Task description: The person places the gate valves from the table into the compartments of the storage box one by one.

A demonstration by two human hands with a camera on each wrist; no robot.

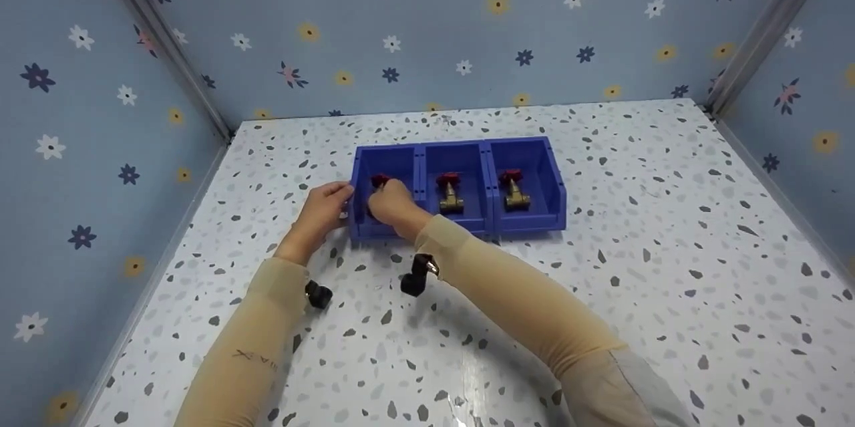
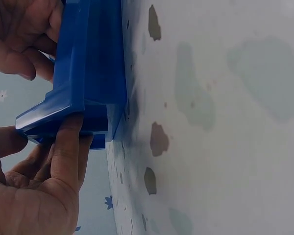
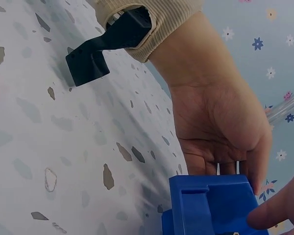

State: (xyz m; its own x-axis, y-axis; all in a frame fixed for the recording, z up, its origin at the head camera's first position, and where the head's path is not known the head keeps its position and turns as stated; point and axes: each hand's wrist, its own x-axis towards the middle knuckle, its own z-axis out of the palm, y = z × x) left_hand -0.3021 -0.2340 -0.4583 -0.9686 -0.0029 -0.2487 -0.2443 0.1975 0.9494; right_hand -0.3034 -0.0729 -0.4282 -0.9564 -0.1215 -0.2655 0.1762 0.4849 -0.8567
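Three blue plastic bins stand side by side in the head view. My left hand (image 1: 324,208) grips the side wall of the left bin (image 1: 387,156); in the left wrist view its thumb and fingers lie on either side of the bin's edge. Reaching into that same bin, my right hand (image 1: 397,203) has curled fingers around a brass valve with a red handle (image 1: 380,180). Most of the valve's body is hidden by the hand. In the right wrist view, part of the right hand (image 3: 284,208) shows over the blue bin (image 3: 191,210).
One brass valve with a red handle lies in the middle bin (image 1: 450,198), another in the right bin (image 1: 516,196). The speckled white table (image 1: 641,293) meets flowered blue walls (image 1: 454,26) at its back and sides. Black wrist cameras (image 1: 415,276) stick out from both sleeves.
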